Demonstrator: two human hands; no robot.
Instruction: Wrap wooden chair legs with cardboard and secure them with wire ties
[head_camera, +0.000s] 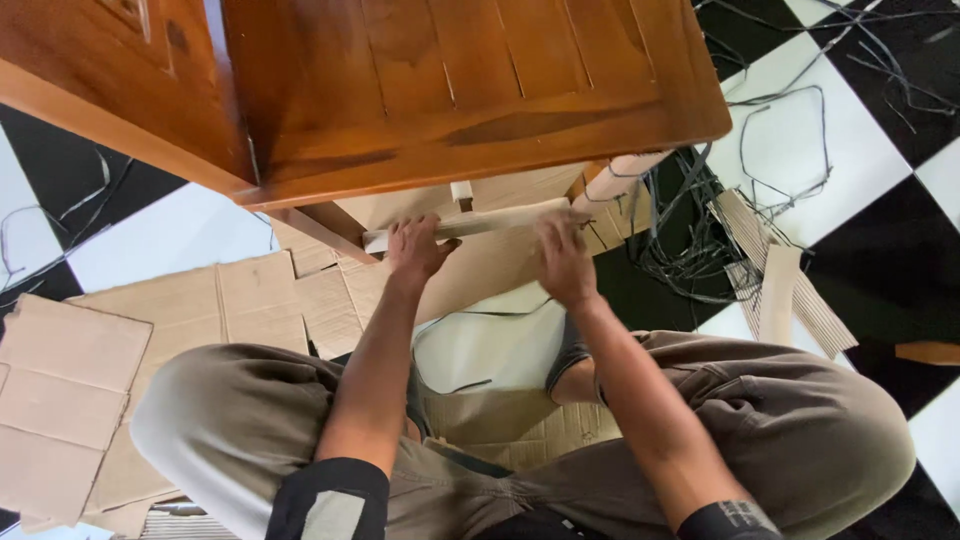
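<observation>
Hands: I see both of them under the wooden furniture (470, 80), on a pale cardboard-wrapped rail (470, 222).
Left hand (418, 248): fingers are curled over the rail near its left end, gripping it.
Right hand (563, 258): it is closed on the rail near the wrapped leg (622, 178).
Rail: it lies level just below the edge of the furniture, above the floor.
Floor: black and white tiles (800, 150), flat cardboard sheets (150, 330), loose black straps (690, 240).
Legs: folded, in grey trousers (800, 440).
</observation>
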